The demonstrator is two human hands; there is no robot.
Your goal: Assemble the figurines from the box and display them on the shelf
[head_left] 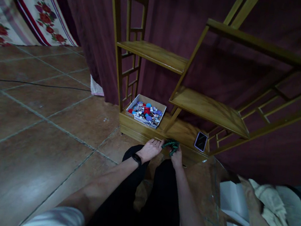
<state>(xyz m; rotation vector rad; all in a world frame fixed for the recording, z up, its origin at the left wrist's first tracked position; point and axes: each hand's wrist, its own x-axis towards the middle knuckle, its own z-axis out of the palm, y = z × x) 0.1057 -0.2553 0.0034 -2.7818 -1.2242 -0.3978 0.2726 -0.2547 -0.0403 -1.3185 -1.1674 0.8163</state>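
Observation:
My left hand (150, 149) and my right hand (177, 157) reach down to the front edge of the bottom board of a wooden shelf unit (184, 131). Between them sits a small dark green bundle (171, 144), maybe cord or cloth; the dim light hides what it is. The right hand's fingers are closed on the bundle. The left hand's fingers curl at its left end, touching it. A black band (136, 159) circles my left wrist. My legs in dark trousers (151, 203) are below the hands.
A white box (146, 111) full of small colourful pieces stands on the bottom board at the left. A phone (201, 141) lies on it at the right. Dark red curtain (176, 18) hangs behind. Papers (232, 200) and cloth (277, 209) lie on the tiled floor (29, 129) at right.

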